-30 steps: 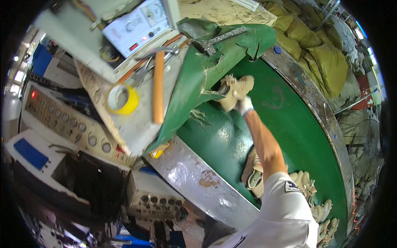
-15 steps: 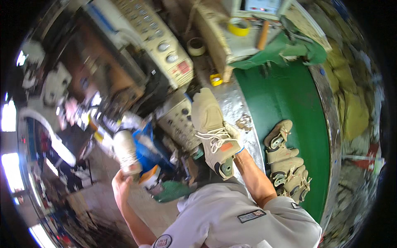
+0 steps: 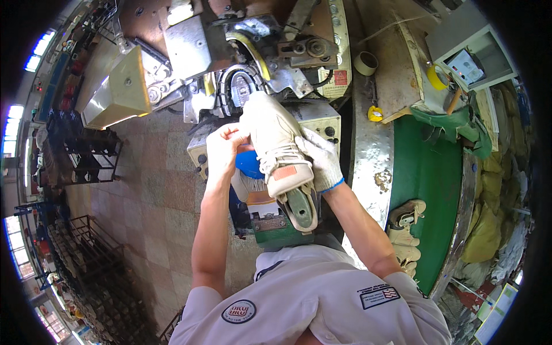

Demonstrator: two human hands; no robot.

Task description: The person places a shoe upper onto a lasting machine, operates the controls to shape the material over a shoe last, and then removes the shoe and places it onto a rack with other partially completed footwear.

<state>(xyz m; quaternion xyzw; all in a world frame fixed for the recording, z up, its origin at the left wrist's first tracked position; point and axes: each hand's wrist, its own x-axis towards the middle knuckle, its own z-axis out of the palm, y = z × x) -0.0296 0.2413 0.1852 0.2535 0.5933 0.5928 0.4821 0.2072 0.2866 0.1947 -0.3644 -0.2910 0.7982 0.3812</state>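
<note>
A beige lace-up shoe upper (image 3: 276, 135) on a green last is held in front of the machine, its toe facing the machine and its heel toward me. My right hand (image 3: 321, 155), in a white knit glove with a blue cuff, is closed around its right side. Bare, my left hand (image 3: 224, 148) pinches at the left edge near the toe; what lies between its fingertips is partly hidden. Just beyond the toe are the machine's curved black clamp jaws (image 3: 238, 86), with yellow-edged metal parts around them.
On the right, a green conveyor belt (image 3: 425, 178) carries several beige shoes (image 3: 404, 236). A wooden bench (image 3: 391, 75) beyond it has yellow tape (image 3: 437, 77) and an orange-handled tool (image 3: 455, 100). A blue object (image 3: 248, 165) sits below the shoe. Dark racks (image 3: 86, 253) stand at the left.
My view has swung toward the machine. The shoe in my right hand is now before the jaws. My left hand has left the second shoe, now out of sight, and come to this one.
</note>
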